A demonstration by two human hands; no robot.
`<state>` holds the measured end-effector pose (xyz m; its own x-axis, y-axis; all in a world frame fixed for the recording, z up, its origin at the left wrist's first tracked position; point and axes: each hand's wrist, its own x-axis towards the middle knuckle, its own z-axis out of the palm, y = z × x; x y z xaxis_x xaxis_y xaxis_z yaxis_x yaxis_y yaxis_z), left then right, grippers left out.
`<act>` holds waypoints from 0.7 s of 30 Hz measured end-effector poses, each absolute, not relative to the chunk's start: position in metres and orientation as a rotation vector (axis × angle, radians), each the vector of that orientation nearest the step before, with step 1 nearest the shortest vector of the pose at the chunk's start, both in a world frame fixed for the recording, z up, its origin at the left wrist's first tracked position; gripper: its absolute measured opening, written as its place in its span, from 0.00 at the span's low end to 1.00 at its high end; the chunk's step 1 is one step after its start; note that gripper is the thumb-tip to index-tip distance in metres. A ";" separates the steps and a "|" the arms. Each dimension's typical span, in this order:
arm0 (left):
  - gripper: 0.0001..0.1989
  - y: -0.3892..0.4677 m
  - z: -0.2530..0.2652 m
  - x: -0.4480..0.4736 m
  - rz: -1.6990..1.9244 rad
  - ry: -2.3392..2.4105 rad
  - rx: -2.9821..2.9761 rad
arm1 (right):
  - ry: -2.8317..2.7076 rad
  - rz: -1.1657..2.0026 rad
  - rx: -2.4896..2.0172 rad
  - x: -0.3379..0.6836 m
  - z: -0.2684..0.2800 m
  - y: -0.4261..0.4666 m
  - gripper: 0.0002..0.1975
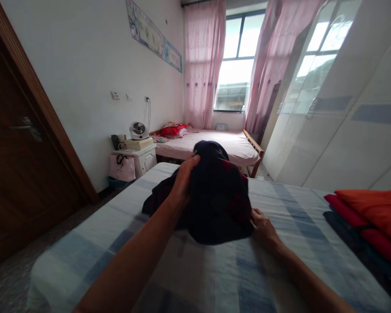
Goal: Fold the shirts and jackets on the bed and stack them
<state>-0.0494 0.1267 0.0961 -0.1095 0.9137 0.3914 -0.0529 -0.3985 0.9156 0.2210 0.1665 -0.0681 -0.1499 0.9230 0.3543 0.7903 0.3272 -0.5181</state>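
Note:
A dark navy garment (211, 200) with dark red patches is bunched up over the bed, partly lifted off the sheet. Its exact kind is hard to make out. My left hand (185, 176) grips it high on its left side, thumb on top and the other fingers hidden behind cloth. Lower down, my right hand (263, 224) pinches the garment's right edge close to the sheet. Part of the cloth spreads out to the left behind my left forearm.
The bed has a blue-and-white checked sheet (117, 265). Folded clothes (371, 217) in orange, red and dark colours are stacked at right. Beyond stand a second bed (211, 145) with pink bedding, a white nightstand (143, 158) carrying a fan (138, 130), and a white wardrobe (339, 139).

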 end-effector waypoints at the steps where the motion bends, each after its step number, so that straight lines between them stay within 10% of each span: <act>1: 0.25 0.130 0.087 -0.036 1.527 1.132 1.527 | -1.878 0.360 -1.500 0.227 -0.061 0.165 0.16; 9: 0.22 0.144 0.010 0.035 1.011 1.665 1.969 | -1.559 0.174 -1.303 0.190 0.009 0.110 0.12; 21: 0.20 0.171 -0.009 0.018 0.631 2.006 2.007 | -1.761 0.367 -1.101 0.066 -0.023 0.042 0.21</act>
